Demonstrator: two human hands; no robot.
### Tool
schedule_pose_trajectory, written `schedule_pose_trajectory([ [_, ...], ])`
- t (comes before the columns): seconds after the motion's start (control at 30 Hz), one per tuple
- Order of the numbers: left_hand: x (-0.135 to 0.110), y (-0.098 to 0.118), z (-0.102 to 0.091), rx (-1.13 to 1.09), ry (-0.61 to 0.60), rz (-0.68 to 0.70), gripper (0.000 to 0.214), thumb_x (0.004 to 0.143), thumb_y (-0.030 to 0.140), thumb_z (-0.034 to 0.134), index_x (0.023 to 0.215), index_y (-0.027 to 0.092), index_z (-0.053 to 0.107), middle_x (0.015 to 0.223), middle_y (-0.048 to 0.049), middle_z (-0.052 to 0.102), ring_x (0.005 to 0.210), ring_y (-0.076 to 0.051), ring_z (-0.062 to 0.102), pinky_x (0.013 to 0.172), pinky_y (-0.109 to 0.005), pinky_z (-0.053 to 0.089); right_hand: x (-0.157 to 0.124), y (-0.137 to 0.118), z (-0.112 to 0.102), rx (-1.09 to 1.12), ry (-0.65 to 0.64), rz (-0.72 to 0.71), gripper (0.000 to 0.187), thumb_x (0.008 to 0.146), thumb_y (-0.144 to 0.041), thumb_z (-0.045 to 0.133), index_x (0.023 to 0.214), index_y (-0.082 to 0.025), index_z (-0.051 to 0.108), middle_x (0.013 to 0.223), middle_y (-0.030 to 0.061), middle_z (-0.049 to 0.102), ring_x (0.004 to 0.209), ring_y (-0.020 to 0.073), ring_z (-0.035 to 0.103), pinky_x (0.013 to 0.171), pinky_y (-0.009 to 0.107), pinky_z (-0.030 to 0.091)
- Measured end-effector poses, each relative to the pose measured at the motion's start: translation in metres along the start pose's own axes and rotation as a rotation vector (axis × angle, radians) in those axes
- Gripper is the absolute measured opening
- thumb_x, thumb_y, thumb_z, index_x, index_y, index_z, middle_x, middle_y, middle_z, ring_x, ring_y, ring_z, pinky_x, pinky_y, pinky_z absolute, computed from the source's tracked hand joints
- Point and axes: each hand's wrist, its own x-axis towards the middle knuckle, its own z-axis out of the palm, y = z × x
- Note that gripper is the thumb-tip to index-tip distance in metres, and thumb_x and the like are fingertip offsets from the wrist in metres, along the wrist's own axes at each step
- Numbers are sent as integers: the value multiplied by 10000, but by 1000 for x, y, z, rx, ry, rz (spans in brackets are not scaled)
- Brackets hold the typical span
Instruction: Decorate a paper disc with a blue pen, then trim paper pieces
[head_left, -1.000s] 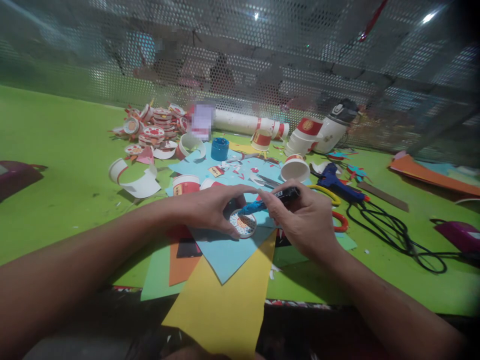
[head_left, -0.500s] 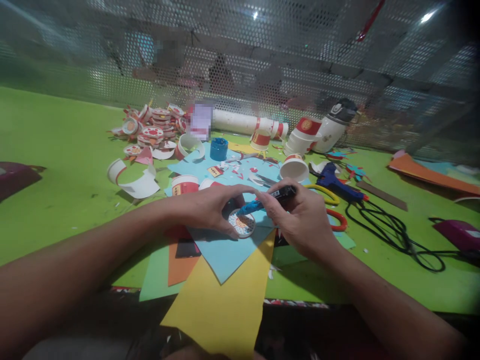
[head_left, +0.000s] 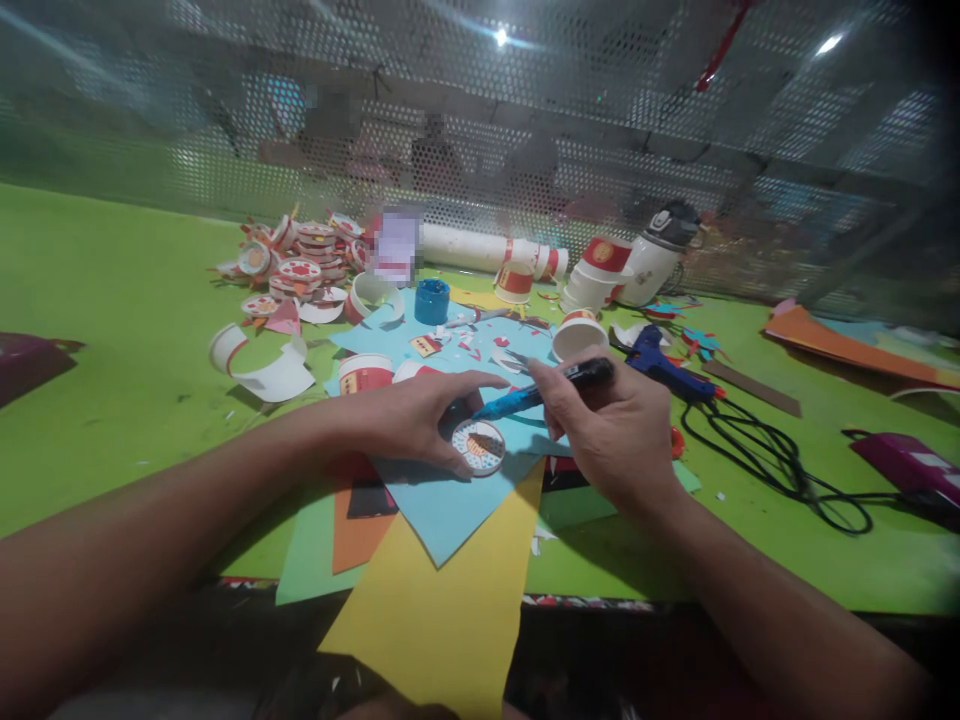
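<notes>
Marker (head_left: 517, 402), blue with a black end, clamped between thumb and fingers of the right hand (head_left: 615, 430), slanting down to the left, tip at the far edge of a small round disc (head_left: 478, 448). Contact between tip and disc too fine to tell. Disc face up over light-blue paper (head_left: 442, 520), between the two hands, with blue marks around an orange-brown centre. Left hand (head_left: 409, 420) just beside, thumb at the disc's near left edge, forefinger stretched well apart from the thumb in an arch past the far side; cannot tell any grip by the hidden fingers.

Beneath, reaching over the near edge of the green desk (head_left: 112, 280), a yellow sheet (head_left: 431, 620), with orange paper (head_left: 352, 540) to its left. Just behind the left hand, a red-and-white cup (head_left: 365, 375). Farther back, a blue jar (head_left: 432, 302) among paper scraps, and to its left a heap of decorated discs (head_left: 311, 255). Behind the right hand, a white paper cup (head_left: 580, 337) on its side; near it, a dark-blue glue gun (head_left: 664, 365). Looped to the right, a black cord (head_left: 780, 465). At the back, a white bottle (head_left: 652, 265) with a dark lid, in front of a perforated panel (head_left: 480, 150).
</notes>
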Motion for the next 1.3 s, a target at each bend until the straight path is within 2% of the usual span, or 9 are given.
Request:
schedule_pose_trajectory([
  [0.1, 0, 0, -1, -3, -14, 0, 892, 722, 462, 744, 1473, 315, 284, 1150, -50, 602, 988, -225, 579, 801, -294, 442, 0, -1, 0, -18, 26, -8, 331, 831, -382, 669, 599, -187, 536, 489, -53, 473, 451, 87, 417, 469, 242, 359],
  [0.3, 0, 2, 0, 2, -1, -13, 873, 702, 424, 768, 1444, 275, 334, 1193, -57, 604, 1005, -225, 578, 828, -298, 444, -3, 5, 4, -13, -71, -43, 294, 838, -357, 666, 634, -184, 546, 491, -62, 468, 437, 77, 402, 455, 232, 346],
  [0.87, 0, -2, 1, -19, 12, 47, 873, 708, 399, 773, 1459, 327, 334, 1155, -36, 619, 1011, -229, 593, 864, -325, 454, -4, 4, 5, 21, -132, 7, 266, 823, -371, 676, 676, -185, 555, 512, -51, 491, 457, 87, 421, 435, 224, 343],
  [1.1, 1, -5, 1, -17, 13, 57, 826, 703, 406, 778, 1421, 318, 380, 1162, -51, 617, 1037, -244, 590, 868, -337, 459, -5, 3, 5, -12, -129, -71, 284, 825, -326, 684, 644, -191, 511, 519, -82, 400, 477, 70, 343, 451, 213, 303],
  [1.3, 1, -2, 1, -2, 5, 24, 870, 714, 420, 767, 1452, 258, 337, 1204, -75, 606, 1047, -246, 580, 871, -336, 455, -6, 4, 8, -31, -114, -128, 324, 809, -321, 711, 619, -191, 484, 540, -87, 353, 502, 67, 296, 467, 216, 276],
])
